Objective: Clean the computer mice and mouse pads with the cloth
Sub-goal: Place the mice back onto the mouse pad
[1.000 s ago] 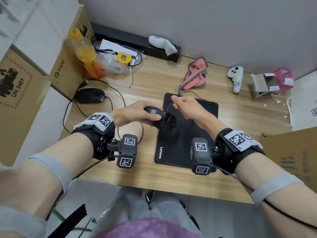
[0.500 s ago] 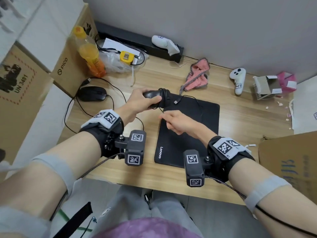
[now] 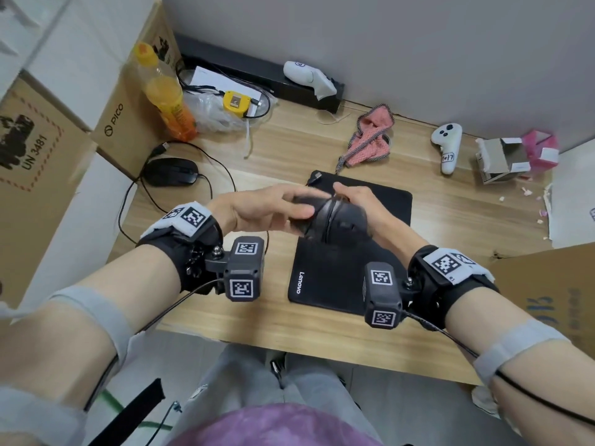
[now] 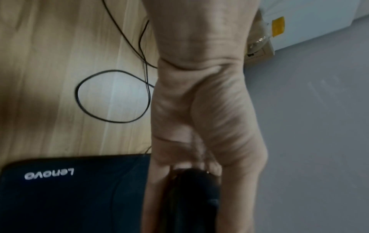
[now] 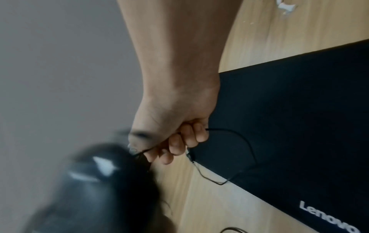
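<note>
My left hand (image 3: 273,209) grips a black wired mouse (image 3: 335,220) above the black Lenovo mouse pad (image 3: 341,278). Its cable is wound round the mouse body. My right hand (image 3: 357,201) pinches that thin cable (image 5: 235,135) beside the mouse (image 5: 95,186), which is blurred in the right wrist view. The left wrist view shows the mouse (image 4: 195,189) between my fingers over the pad (image 4: 69,193). A second black mouse (image 3: 170,171) lies at the left on the wooden desk (image 3: 264,317). The pink cloth (image 3: 370,140) lies crumpled behind the pad, untouched.
An orange drink bottle (image 3: 167,94), a yellow tape measure (image 3: 237,103) and cardboard boxes (image 3: 135,101) crowd the back left. Two white controllers (image 3: 447,146) and a small open box (image 3: 502,159) lie at the back and right. A loose cable loop (image 4: 113,96) lies left of the pad.
The mouse has come back down over the pad's middle. My right hand has risen from the pad to the mouse and now pinches its cable.
</note>
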